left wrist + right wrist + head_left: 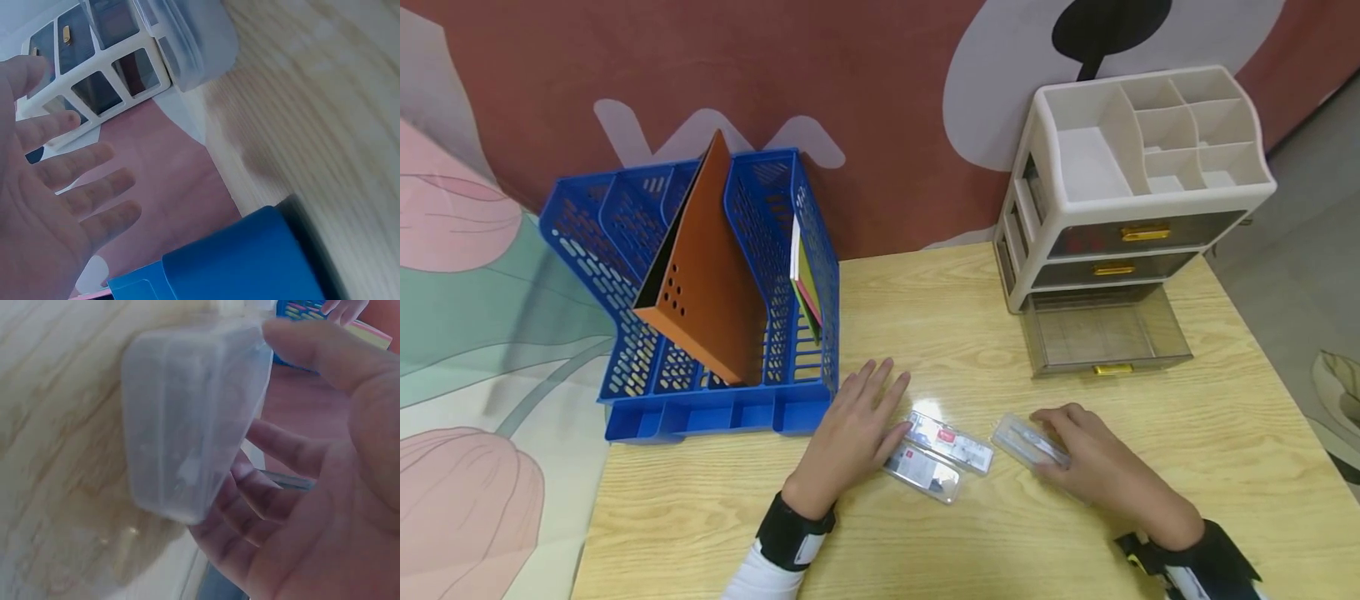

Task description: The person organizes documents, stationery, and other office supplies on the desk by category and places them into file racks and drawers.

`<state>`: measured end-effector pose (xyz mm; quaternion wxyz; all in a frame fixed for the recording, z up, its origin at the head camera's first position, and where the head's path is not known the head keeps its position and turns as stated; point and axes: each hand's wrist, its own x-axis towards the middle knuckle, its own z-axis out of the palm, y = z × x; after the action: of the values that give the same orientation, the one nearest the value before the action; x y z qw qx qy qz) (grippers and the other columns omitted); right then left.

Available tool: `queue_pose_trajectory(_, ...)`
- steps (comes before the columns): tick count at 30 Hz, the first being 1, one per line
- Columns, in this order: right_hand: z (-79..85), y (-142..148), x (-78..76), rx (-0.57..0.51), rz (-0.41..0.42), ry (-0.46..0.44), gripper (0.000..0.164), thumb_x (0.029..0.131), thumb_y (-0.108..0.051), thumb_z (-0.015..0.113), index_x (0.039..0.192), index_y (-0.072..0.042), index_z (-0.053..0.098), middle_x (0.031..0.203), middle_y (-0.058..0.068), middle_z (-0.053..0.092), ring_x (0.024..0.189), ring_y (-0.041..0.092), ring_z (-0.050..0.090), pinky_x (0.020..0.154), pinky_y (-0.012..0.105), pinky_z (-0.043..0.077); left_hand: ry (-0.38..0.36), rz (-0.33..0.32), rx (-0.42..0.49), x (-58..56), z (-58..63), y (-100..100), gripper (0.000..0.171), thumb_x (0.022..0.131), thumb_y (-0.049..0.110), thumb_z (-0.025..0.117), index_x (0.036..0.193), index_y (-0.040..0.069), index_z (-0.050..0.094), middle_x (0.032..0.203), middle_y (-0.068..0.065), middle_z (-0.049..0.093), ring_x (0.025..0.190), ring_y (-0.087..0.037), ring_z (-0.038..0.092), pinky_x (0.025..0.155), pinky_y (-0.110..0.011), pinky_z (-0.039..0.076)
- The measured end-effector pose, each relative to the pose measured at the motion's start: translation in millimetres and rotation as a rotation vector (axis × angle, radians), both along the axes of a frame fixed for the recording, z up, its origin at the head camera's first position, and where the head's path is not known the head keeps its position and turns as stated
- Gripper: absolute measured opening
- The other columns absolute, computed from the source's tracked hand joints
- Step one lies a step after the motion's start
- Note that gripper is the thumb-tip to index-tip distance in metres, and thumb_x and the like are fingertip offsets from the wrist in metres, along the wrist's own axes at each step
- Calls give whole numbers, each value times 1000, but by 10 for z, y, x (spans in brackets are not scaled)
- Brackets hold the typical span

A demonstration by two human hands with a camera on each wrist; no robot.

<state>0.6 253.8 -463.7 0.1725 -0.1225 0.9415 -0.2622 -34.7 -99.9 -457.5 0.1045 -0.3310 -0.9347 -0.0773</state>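
Observation:
My right hand [1097, 454] grips a clear plastic case [1013, 435] between thumb and fingers, just above the wooden table at front right. The right wrist view shows the translucent case [172, 419] from its end, thumb on one side and fingers on the other. To its left lie two flat clear cases side by side, the upper one [962, 450] with a pink-red label and the lower one [934, 482] holding something dark. My left hand [853, 429] has its fingers straight and spread, and its thumb overlaps the left ends of these two cases in the head view.
A blue file rack [700, 410] with an orange folder [715, 275] and colored booklets [806, 283] stands at left. At back right is a white drawer organizer [1051, 208] with its bottom drawer [1105, 333] pulled out.

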Motion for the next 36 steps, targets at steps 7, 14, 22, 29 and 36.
queue_pose_trajectory(7,9,-53,0,70,53,41,62,82,-27,87,134,-4,62,116,8,62,96,17,55,83,41,54,-40,22,1,-8,12,31,63,102,45,60,154,12,48,158,-18,48,146,-39,46,118,-53,42)
queue_pose_trajectory(14,56,-69,-52,71,94,175,56,82,-19,85,131,-1,65,112,10,64,94,19,58,77,40,55,-44,18,31,-14,15,78,62,102,43,60,154,11,47,158,-18,48,145,-39,46,117,-54,42)
queue_pose_trajectory(22,214,-125,-168,32,83,338,57,78,-18,90,126,2,67,110,14,66,93,26,62,74,42,58,-76,3,23,-44,27,194,61,103,42,58,156,12,46,159,-17,47,146,-38,45,117,-54,42)
queue_pose_trajectory(29,391,-115,-237,-12,56,463,59,74,-17,91,124,3,67,112,18,66,93,31,65,72,46,62,-73,13,5,-59,41,212,61,104,42,57,156,12,45,159,-18,46,146,-38,45,119,-52,40)
queue_pose_trajectory(36,537,0,-357,-33,48,593,67,64,-12,95,124,4,68,108,21,66,88,33,65,64,47,60,-88,23,33,-91,-12,164,64,104,46,56,157,12,44,160,-19,45,148,-41,43,118,-56,41)
